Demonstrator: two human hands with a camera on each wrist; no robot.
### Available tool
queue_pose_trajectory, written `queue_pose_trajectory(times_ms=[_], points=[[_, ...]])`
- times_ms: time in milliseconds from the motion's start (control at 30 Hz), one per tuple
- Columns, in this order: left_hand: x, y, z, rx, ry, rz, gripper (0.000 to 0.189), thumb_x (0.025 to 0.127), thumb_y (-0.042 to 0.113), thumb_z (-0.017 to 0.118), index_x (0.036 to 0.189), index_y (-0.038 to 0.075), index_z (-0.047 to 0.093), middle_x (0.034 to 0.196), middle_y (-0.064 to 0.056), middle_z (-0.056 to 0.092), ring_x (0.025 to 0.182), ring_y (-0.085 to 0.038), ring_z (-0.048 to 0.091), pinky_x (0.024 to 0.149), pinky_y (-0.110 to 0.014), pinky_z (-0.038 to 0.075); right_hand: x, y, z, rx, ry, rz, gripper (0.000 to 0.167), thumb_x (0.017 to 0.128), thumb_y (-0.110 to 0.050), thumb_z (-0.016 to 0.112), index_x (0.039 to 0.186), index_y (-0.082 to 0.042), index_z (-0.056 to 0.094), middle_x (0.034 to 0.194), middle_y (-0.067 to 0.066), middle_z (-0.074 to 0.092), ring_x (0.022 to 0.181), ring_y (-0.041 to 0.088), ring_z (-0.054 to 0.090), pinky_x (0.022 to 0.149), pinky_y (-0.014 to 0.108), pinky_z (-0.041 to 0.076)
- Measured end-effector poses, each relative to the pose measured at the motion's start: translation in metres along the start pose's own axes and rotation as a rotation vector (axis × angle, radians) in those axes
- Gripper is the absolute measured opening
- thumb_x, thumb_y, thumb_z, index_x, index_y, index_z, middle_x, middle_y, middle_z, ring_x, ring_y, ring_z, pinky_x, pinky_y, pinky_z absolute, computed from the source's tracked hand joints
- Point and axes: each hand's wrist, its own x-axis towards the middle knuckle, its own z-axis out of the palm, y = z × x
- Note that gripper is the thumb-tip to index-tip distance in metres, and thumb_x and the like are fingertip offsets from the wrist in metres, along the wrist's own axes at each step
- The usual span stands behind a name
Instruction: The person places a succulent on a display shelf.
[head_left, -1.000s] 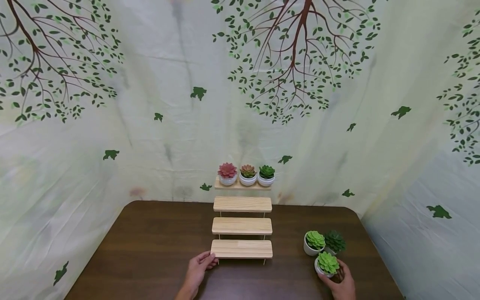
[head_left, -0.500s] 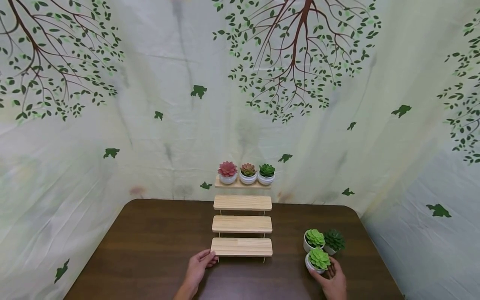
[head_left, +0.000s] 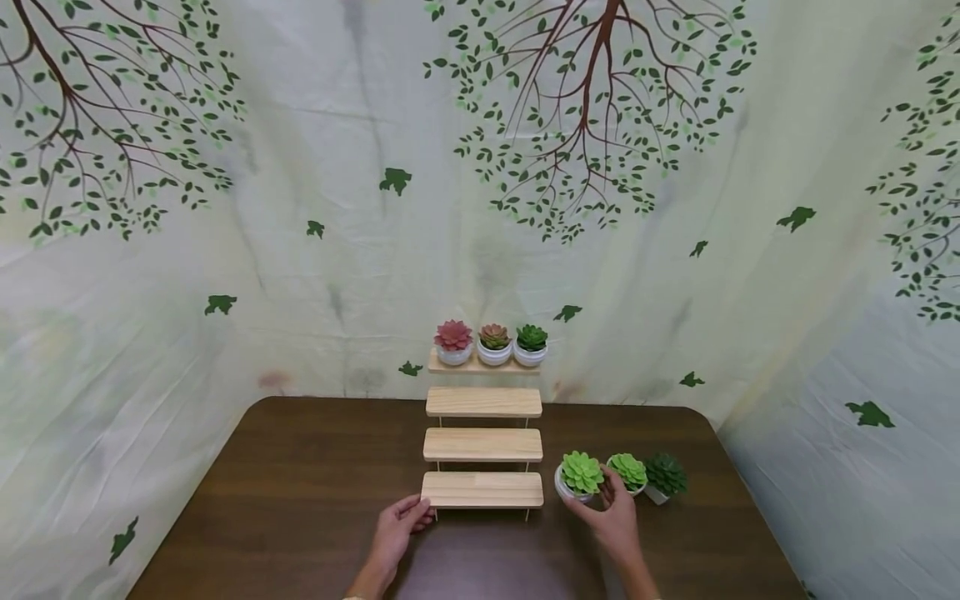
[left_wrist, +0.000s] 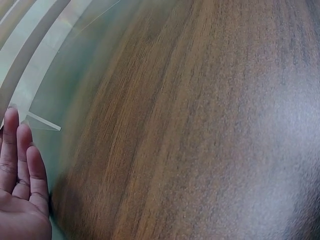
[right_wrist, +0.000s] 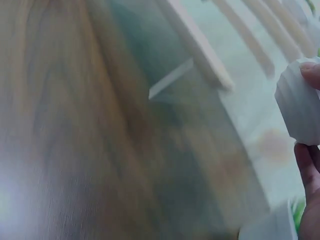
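Note:
My right hand (head_left: 617, 523) grips a bright green potted succulent (head_left: 581, 472) by its white ribbed pot (right_wrist: 300, 102), just right of the stepped wooden display stand (head_left: 482, 490). In the right wrist view, the pot is held up off the table between thumb and fingers. At the stand's lowest tier, my left hand (head_left: 397, 533) pinches the front left corner. The left wrist view shows several of its fingers (left_wrist: 37, 175) beneath the board; the thumb is hidden there. Along the top tier stand a red succulent (head_left: 453, 337), an orange-green one (head_left: 494, 343) and a green one (head_left: 532, 344).
Right of the stand, another bright green succulent (head_left: 628, 473) and a dark green one (head_left: 665, 477) stand on the brown table (head_left: 315, 467). The stand's middle tiers (head_left: 483, 402) are bare. A leaf-printed cloth (head_left: 337, 275) hangs behind and at both sides.
My right hand has carried the bright green succulent left, away from the other two plants and up close to the stand. The left hand stays at the lowest tier's corner.

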Motion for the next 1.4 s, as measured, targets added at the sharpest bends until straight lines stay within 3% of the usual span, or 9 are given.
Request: queue_pose_trajectory(times_ms=[167, 367, 633, 1000, 1400], points=[[-0.001, 0.007, 0.000, -0.002, -0.004, 0.003, 0.039, 0.094, 0.012, 0.063, 0.116, -0.019, 0.055, 0.089, -0.014, 0.071, 0.076, -0.016, 0.066, 0.072, -0.025, 0.053, 0.008, -0.020, 0.027, 0.014, -0.050, -0.123, 0.071, 0.071, -0.001, 0.083, 0.130, 0.009, 0.046, 0.131, 0.028, 0.051, 0.124, 0.041, 0.048, 0.103, 0.052, 0.038], [-0.001, 0.003, -0.001, 0.001, -0.005, 0.002, 0.040, 0.094, 0.014, 0.063, 0.116, -0.018, 0.055, 0.088, -0.012, 0.071, 0.075, -0.013, 0.066, 0.071, -0.024, 0.053, 0.015, -0.040, 0.053, 0.013, -0.103, -0.216, 0.068, 0.072, -0.007, 0.085, 0.129, 0.005, 0.048, 0.129, 0.025, 0.053, 0.124, 0.040, 0.050, 0.103, 0.051, 0.039], [-0.001, 0.002, -0.002, -0.004, -0.010, 0.003, 0.040, 0.093, 0.014, 0.064, 0.115, -0.018, 0.056, 0.088, -0.012, 0.071, 0.075, -0.014, 0.066, 0.071, -0.024, 0.053, 0.037, -0.065, 0.081, 0.093, -0.133, -0.210, 0.067, 0.072, 0.000, 0.082, 0.130, 0.004, 0.048, 0.130, 0.024, 0.053, 0.125, 0.037, 0.049, 0.105, 0.049, 0.038], [0.000, 0.001, -0.003, 0.006, -0.013, 0.009, 0.041, 0.093, 0.016, 0.065, 0.115, -0.017, 0.056, 0.089, -0.013, 0.071, 0.076, -0.015, 0.066, 0.071, -0.024, 0.053, 0.068, -0.093, 0.116, 0.043, -0.226, -0.256, 0.068, 0.073, -0.016, 0.085, 0.130, -0.001, 0.051, 0.124, 0.017, 0.058, 0.116, 0.032, 0.057, 0.097, 0.045, 0.047], [0.002, -0.002, -0.004, -0.018, -0.024, 0.008, 0.041, 0.092, 0.014, 0.065, 0.116, -0.018, 0.055, 0.088, -0.011, 0.071, 0.077, -0.016, 0.066, 0.072, -0.025, 0.054, 0.085, -0.108, 0.150, 0.012, -0.322, -0.211, 0.070, 0.075, -0.013, 0.083, 0.134, 0.002, 0.048, 0.126, 0.021, 0.056, 0.115, 0.034, 0.058, 0.095, 0.041, 0.049]])
